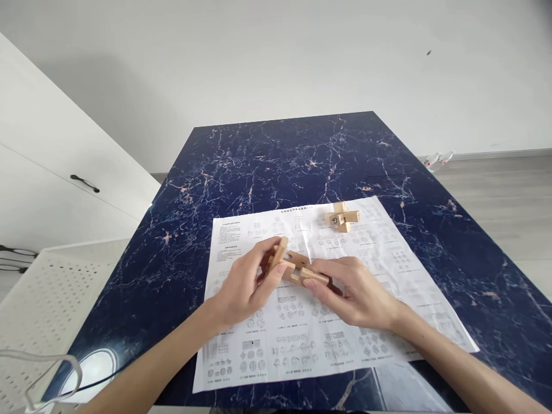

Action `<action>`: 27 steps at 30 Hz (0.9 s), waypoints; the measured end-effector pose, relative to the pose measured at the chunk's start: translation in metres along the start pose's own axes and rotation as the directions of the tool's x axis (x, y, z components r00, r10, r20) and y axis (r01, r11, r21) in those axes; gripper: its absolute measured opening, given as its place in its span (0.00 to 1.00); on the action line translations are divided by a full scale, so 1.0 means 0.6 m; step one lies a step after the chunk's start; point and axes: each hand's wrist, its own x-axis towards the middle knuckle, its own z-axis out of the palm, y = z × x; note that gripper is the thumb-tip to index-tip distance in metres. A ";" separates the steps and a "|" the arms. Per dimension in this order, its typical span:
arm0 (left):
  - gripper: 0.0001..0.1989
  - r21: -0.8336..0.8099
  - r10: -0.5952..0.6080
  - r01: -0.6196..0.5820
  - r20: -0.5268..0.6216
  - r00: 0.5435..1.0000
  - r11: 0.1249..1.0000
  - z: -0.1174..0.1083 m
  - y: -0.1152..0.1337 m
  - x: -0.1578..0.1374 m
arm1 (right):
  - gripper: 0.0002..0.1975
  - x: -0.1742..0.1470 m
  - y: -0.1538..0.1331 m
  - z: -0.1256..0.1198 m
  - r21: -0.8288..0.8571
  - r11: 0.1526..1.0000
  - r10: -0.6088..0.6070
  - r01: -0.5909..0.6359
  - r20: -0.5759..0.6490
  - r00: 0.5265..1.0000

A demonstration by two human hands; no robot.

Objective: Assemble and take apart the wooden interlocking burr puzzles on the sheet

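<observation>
Over 1 printed sheet on 1 dark blue table, the left hand and right hand each pinch notched wooden pieces, meeting low in the sheet's middle. An uneven grip could let the loosely joined pieces twist or drop apart. Count: 2 hands, 1 wooden cross near the sheet's far edge; fingers hide how many pieces are held.

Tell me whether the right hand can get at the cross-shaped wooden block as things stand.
Probably yes: only the printed sheet seems to lie between the right hand and the cross-shaped wooden block. But that hand holds a wooden piece, so it would likely need to let go first.
</observation>
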 end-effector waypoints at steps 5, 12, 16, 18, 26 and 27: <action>0.16 0.050 0.001 0.000 -0.026 1.000 0.999 0.003 -0.003 -0.004 | 0.19 0.000 0.001 0.004 -0.006 1.000 0.011 -0.011 0.005 1.000; 0.15 0.052 -0.018 0.027 -0.169 0.985 0.998 0.015 -0.002 -0.008 | 0.16 0.001 0.000 0.014 -0.001 1.000 0.006 -0.006 -0.021 1.000; 0.15 0.079 -0.002 0.017 -0.188 0.982 0.997 0.016 -0.004 -0.008 | 0.17 0.001 0.000 0.011 0.006 1.000 0.013 -0.013 -0.017 1.000; 0.16 0.107 0.040 -0.025 -0.139 0.990 0.994 0.014 -0.005 -0.007 | 0.18 0.000 -0.001 0.007 0.006 1.000 0.011 -0.011 -0.006 1.000; 0.16 0.024 -0.059 0.070 -0.305 0.951 0.997 -0.005 -0.013 0.009 | 0.17 -0.002 0.001 0.007 -0.016 1.000 -0.007 0.007 -0.018 1.000; 0.16 -0.015 -0.091 0.092 -0.354 0.931 0.996 -0.011 -0.017 0.012 | 0.17 -0.003 0.002 0.007 -0.020 1.000 -0.005 0.004 -0.027 1.000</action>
